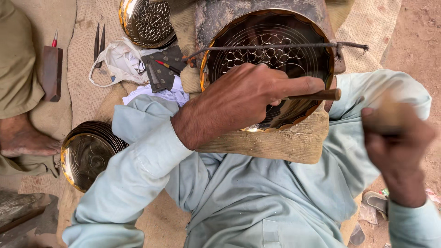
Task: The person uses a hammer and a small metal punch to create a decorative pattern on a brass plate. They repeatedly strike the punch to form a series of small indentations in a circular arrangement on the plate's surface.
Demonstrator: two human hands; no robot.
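right hand (398,148): nearest the camera, at the right edge, blurred; fingers are curling closed around something pale, blurred too — can't tell what it is.
lap: pale blue clothing (257,197) is filling the bottom of the view; person is sitting on the ground.
plate stack (87,154): engraved brass plates are lying piled at the person's left, on the burlap mat (85,69).
pad: a folded burlap cushion (275,142) is sitting just past the lap, carrying the near rim of the work plate.
left hand (248,98): resting over the work plate, fingers wrapped tight around a wooden-handled tool (317,95); the handle end is sticking out to the right past the fingers, tip hidden under the hand.
work plate (271,55): large round brass plate, dark engraved face with a floral centre, tilted toward the person, propped on the cushion against a dark block (216,18).
rod: a thin rusty metal rod (275,47) is crossing the plate's upper face.
far left: white cloth bag (117,62), dark shears (99,43), another engraved plate (147,20) at the top edge.
other person: a bare foot (25,138) is showing at the left edge.
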